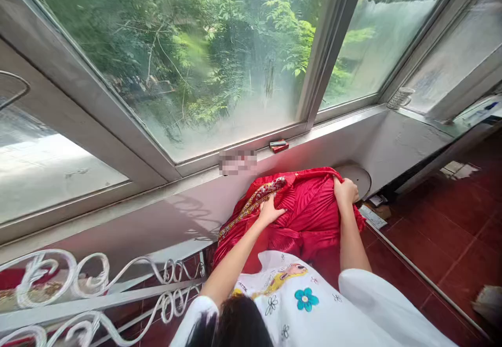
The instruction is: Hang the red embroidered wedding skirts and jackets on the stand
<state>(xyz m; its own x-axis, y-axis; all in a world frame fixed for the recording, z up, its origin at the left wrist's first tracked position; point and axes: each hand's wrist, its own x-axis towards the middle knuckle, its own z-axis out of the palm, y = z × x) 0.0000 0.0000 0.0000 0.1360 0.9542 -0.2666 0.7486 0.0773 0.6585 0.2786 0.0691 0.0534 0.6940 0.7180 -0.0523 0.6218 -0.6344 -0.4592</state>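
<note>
A shiny red pleated garment with a gold and silver patterned band hangs spread out in front of my body. My right hand is closed around its upper right edge. On the left side, my left hand grips the cloth beside the patterned band, with the thumb lying over the pleats; part of its fingers is hidden by the fabric. Folds of the cloth fall between both arms, and the lower part disappears behind my white printed shirt.
Ahead, a window ledge carries a small red box with something silvery on top. White scrolled metalwork stands at left. A round grey disc leans on the wall; a pale pole lies across the red tiled floor.
</note>
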